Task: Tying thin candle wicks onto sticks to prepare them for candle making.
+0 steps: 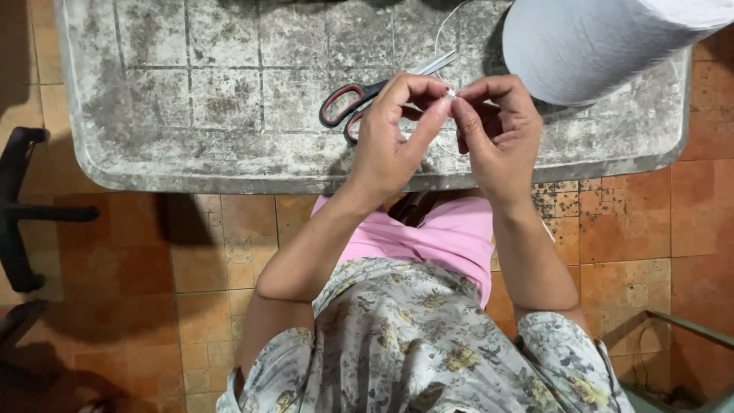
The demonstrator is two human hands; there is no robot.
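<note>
both hands are up near the top middle of the frame, fingertips meeting over the near edge of a worn grey table (191,145). the left hand (394,134) has thumb and forefinger pressed together, pinching a tiny white bit of thread (451,93) right where the two hands meet. the right hand (497,130) does the same from the other side, thumb and forefinger closed on that same little spot, the other fingers curled in loosely. honestly the thing they pinch is too small to make out much, it just looks like a thin pale strand, and a faint loop of it curves down below the hands and up toward the top edge of the frame.

just behind the left hand, a pair of scissors (359,103) with red and black handles lies flat on the table, blades pointing to the upper right, partly hidden by the fingers. in the upper right corner there's a big white cone of thread (589,46) on the table, near the right hand but not touching it.

lower down you see a pink garment (451,237) on the lap and a floral top (397,344), over an orange tiled floor (214,291). a dark chair base (19,206) sits at the left edge.
</note>
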